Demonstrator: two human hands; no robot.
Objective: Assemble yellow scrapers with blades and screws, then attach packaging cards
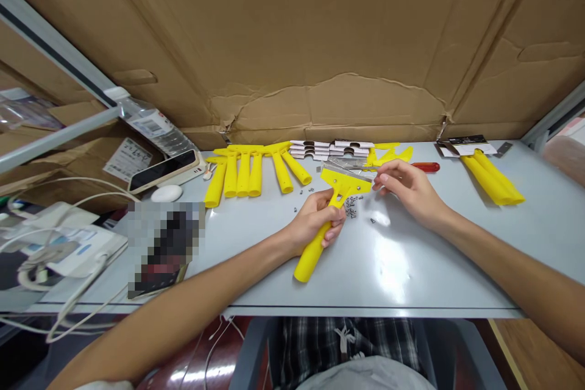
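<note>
Two bare hands work above a pale, glossy surface (439, 274). The left hand (320, 219) is wrapped around the neck of a yellow scraper (346, 183), whose handle slants down toward the person and whose wide head, with a metal strip along its edge, points away. The right hand (406, 189) is just beside the head's right end, thumb and fingers bent close together; whether they pinch anything small cannot be told. A red-handled screwdriver (426, 167) shows just behind the right hand. Small screws (351, 207) are heaped between the hands. Beyond the left hand stands a row of yellow handles (244, 175), with stacked white cards (311, 151) to their right. Well right of the right hand, two more yellow handles (491, 177) lie side by side.
</note>
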